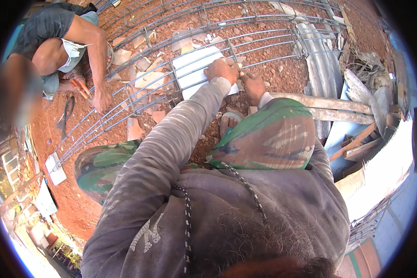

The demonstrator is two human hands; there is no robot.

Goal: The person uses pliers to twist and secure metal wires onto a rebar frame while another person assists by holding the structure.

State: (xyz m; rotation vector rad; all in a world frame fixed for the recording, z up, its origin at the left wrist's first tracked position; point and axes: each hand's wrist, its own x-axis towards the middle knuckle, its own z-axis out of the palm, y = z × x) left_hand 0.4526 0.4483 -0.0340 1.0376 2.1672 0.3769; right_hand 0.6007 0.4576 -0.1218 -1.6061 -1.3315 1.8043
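Grey hooded sleeve (171,153) nearest lens. Left hand (221,69) fisted on long rebar cage (180,60), grey bars, rectangular ties, lying on red dirt (282,69). Right hand (253,85) curled beside; contents unclear. White sheet (194,65) beneath. Co-worker's hand (102,99) farther along cage.

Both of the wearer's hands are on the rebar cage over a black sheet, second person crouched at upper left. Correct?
Not quite: the sheet under the bars is white, not black, as the head view shows. The left hand and right hand are on the rebar cage, and a second person crouches at upper left.
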